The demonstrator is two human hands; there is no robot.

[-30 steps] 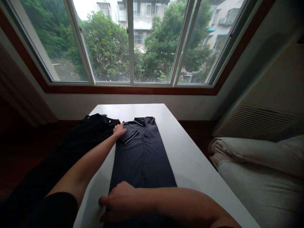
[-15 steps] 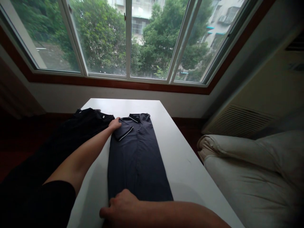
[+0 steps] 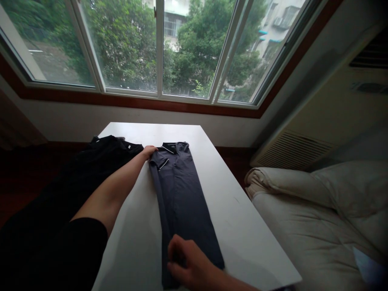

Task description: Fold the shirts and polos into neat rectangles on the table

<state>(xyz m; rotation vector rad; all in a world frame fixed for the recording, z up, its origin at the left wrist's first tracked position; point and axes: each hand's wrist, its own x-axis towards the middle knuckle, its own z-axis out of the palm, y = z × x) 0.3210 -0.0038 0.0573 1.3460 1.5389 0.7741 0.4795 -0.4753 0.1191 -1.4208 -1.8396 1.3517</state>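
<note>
In the head view, a dark grey shirt (image 3: 190, 194) with a black collar (image 3: 168, 147) lies lengthwise on the white worktop (image 3: 236, 210), collar end toward the window (image 3: 182, 52). The left hand (image 3: 149, 152) grips the shirt at its left shoulder edge, fingers closed on the cloth, with the arm stretched along the left side of the worktop. A short sleeve with a white-striped cuff (image 3: 163, 164) lies over the shirt's front, near that hand, and a long fold runs down the shirt's left side. The right hand (image 3: 190, 258) is over the lower end of the shirt, its fingers curled; whether they grasp the fabric cannot be told. Black clothing (image 3: 106, 151) with a small white tag lies at the worktop's far left, just beside the left hand. A pale cushioned seat (image 3: 303, 218) stands to the right of the worktop.
</note>
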